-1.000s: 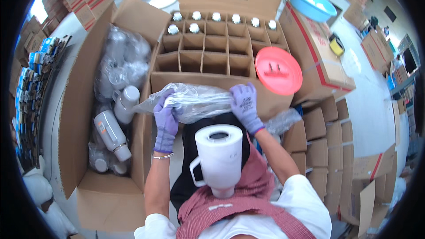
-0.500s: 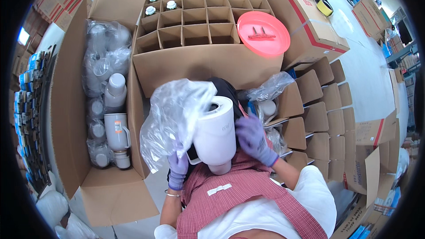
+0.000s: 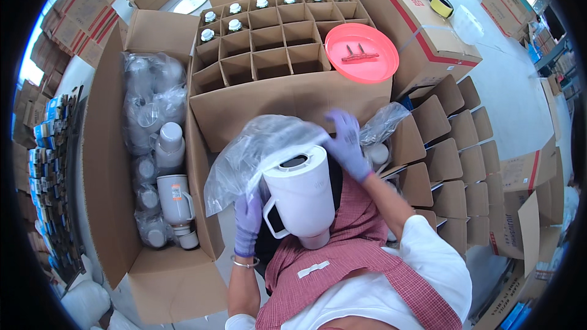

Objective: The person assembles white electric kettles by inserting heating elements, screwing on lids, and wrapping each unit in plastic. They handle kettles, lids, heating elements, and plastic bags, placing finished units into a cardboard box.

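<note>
Holding a white flask (image 3: 302,198) upright against my lap, I have both hands in purple gloves working at the clear plastic bag (image 3: 254,153) that drapes over its upper left side. My left hand (image 3: 247,220) is closed on the lower edge of the bag, just beside the flask's handle. My right hand (image 3: 345,140) sits above the flask's right shoulder with its fingers pinched on the upper part of the bag. The flask's open top faces up toward me, and its base rests on my red checked apron (image 3: 367,250).

Ahead of me stands a big cardboard box with divider cells (image 3: 275,55); white-capped flasks (image 3: 235,24) fill some cells along the far rows, while the nearer cells hold nothing. A round red lid (image 3: 361,52) lies on the right corner of that box, with a small dark tool (image 3: 359,55) on it. To my left an open carton (image 3: 110,165) holds more white flasks, most wrapped in plastic, and one unwrapped flask with a handle (image 3: 176,198) near its front. To my right is a stack of empty cardboard dividers (image 3: 452,146), and a crumpled clear bag (image 3: 382,123) lies between them and the big box. A roll of yellow tape (image 3: 441,5) rests on a closed carton at the far right.
</note>
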Action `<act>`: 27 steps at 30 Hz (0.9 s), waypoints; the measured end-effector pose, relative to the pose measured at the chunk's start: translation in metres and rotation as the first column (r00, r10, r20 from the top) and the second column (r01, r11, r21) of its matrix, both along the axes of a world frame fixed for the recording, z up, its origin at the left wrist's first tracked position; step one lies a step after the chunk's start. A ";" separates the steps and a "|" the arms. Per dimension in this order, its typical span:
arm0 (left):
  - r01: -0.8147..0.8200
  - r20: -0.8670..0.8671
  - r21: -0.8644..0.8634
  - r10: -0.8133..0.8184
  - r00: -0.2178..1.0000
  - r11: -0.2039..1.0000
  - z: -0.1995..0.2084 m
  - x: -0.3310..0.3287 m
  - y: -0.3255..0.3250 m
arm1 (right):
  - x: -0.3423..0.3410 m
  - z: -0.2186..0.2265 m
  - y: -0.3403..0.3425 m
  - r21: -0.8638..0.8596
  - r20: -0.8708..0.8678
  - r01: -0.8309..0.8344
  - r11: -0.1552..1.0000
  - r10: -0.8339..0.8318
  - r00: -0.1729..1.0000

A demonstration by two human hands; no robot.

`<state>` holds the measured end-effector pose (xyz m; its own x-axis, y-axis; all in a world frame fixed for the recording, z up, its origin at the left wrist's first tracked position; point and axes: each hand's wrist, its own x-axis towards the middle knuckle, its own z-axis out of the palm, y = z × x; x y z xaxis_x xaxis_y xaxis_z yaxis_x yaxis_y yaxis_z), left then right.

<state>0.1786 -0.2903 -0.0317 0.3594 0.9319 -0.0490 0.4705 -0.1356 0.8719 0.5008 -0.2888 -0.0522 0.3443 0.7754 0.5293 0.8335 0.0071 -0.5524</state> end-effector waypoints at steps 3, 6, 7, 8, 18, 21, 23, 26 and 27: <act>0.102 0.027 0.194 -0.109 0.994 0.976 0.003 -0.006 -0.011 | -0.035 0.009 -0.073 0.162 -0.043 -0.057 0.985 0.064 0.997; 0.156 0.112 0.413 -0.220 0.969 0.897 -0.001 -0.010 -0.011 | -0.058 0.036 -0.120 0.253 0.097 -0.283 0.925 0.267 0.959; 0.205 0.056 0.332 -0.236 0.970 0.921 0.005 -0.016 -0.014 | -0.063 0.020 -0.142 0.138 0.102 -0.363 0.922 0.351 0.931; 0.159 0.088 0.307 -0.194 0.977 0.938 0.009 -0.019 -0.023 | -0.063 -0.003 -0.164 0.012 0.124 -0.453 0.891 0.448 0.885; 0.186 -0.061 0.755 -0.215 0.975 0.629 0.047 0.074 -0.017 | -0.105 0.067 -0.208 -0.002 -0.472 -0.226 0.974 0.199 0.859; 0.320 -0.025 0.604 -0.384 0.923 0.729 0.059 0.124 -0.016 | -0.102 0.072 -0.212 0.151 -0.103 0.228 0.962 -0.214 0.971; 0.458 0.100 0.456 -0.556 0.825 0.763 0.078 0.163 -0.054 | -0.093 0.115 -0.249 0.126 -0.053 0.519 0.845 -0.517 0.854; 0.799 0.022 0.321 -0.848 0.530 0.508 0.107 0.179 -0.114 | -0.065 0.187 -0.329 0.134 0.221 0.684 0.717 -0.695 0.685; 0.885 0.086 0.292 -0.931 0.354 0.364 0.101 0.174 -0.114 | -0.053 0.209 -0.355 -0.023 0.124 0.738 0.674 -0.731 0.671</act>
<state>0.3522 -0.4041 0.0693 0.9666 0.0055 0.2562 -0.2175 -0.5111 0.8315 0.4479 -0.6434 0.1573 0.7679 0.3278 0.5504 0.6018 -0.6636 -0.4444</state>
